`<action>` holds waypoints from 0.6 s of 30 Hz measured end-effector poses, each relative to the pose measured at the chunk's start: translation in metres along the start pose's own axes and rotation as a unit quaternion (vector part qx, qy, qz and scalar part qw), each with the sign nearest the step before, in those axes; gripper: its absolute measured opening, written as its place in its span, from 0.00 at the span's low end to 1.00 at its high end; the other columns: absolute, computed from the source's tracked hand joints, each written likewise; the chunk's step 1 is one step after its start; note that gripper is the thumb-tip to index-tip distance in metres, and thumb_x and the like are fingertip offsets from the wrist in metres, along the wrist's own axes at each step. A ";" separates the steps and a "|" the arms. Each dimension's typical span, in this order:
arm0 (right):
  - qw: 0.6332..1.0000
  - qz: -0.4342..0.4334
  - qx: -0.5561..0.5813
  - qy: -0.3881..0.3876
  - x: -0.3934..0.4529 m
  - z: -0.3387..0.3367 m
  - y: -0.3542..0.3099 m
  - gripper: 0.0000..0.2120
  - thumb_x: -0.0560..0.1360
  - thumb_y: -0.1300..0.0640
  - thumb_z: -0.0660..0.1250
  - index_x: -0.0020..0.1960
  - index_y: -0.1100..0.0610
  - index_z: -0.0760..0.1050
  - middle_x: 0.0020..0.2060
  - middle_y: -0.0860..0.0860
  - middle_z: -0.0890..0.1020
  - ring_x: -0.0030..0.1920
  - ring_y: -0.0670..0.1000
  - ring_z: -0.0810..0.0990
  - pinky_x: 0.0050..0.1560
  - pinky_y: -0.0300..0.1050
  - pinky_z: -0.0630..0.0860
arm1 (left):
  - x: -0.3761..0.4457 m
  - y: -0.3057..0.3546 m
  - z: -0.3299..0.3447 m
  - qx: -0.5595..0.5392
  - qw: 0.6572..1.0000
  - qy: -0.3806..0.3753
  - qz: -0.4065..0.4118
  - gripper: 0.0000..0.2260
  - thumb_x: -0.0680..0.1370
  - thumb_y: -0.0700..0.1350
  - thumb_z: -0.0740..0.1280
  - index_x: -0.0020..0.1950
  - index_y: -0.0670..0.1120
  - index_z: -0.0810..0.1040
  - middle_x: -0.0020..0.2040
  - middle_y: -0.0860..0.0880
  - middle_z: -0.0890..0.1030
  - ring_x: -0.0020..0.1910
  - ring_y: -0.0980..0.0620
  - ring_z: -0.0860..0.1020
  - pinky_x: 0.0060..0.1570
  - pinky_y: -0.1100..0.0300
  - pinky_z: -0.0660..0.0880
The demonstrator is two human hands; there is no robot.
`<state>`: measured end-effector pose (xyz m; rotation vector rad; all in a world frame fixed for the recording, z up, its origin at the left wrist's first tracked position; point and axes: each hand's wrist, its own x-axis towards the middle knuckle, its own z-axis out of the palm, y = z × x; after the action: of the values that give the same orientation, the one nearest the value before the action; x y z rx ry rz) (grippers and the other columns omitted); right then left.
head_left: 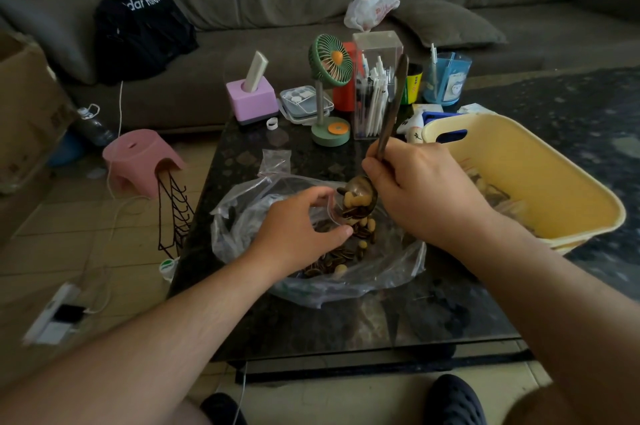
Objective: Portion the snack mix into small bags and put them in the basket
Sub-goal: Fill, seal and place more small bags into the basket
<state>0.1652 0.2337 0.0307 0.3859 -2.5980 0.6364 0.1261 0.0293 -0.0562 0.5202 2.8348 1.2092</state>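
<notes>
A large clear plastic bag (391, 265) lies open on the dark table, with snack mix (343, 256) of striped seeds and pale nuts inside. My left hand (298, 227) pinches the mouth of a small clear bag (333, 208) over it. My right hand (422, 192) grips a metal spoon (388, 123), tilted so its bowl tips seeds and nuts into the small bag. A yellow basket (554, 178) stands at the right with several filled bags inside. More empty small bags (275, 161) lie behind the big bag.
Behind the bags stand a green desk fan (330, 88), a pink box (251, 100), a clear pen holder (375, 85) and a blue cup (446, 78). A pink stool (138, 157) and black wire rack (173, 216) are left of the table. A sofa runs along the back.
</notes>
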 end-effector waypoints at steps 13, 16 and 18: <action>0.999 -0.034 -0.002 -0.004 0.002 0.001 0.002 0.11 0.84 0.50 0.62 0.53 0.55 0.80 0.38 0.49 0.82 0.38 0.51 0.79 0.42 0.53 0.79 | 0.001 -0.001 0.000 0.014 1.000 0.011 -0.004 0.24 0.73 0.59 0.79 0.68 0.62 0.77 0.52 0.71 0.76 0.56 0.71 0.73 0.56 0.73 0.67; 0.999 -0.040 0.003 0.002 0.002 0.001 0.002 0.11 0.84 0.51 0.63 0.53 0.56 0.81 0.38 0.49 0.82 0.37 0.51 0.79 0.42 0.52 0.78 | 0.000 0.000 0.000 0.016 1.000 0.008 0.001 0.22 0.73 0.59 0.79 0.62 0.67 0.73 0.51 0.73 0.74 0.54 0.74 0.72 0.54 0.76 0.64; 0.999 -0.043 0.013 0.016 0.002 0.001 0.001 0.10 0.84 0.52 0.64 0.53 0.56 0.81 0.37 0.49 0.82 0.37 0.50 0.79 0.41 0.51 0.78 | 0.000 0.000 0.000 0.017 1.000 0.008 -0.001 0.24 0.73 0.59 0.79 0.66 0.63 0.76 0.51 0.73 0.74 0.54 0.73 0.72 0.54 0.76 0.64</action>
<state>0.1625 0.2338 0.0303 0.4891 -2.5309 0.6422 0.1259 0.0290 -0.0563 0.5112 2.8721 1.1723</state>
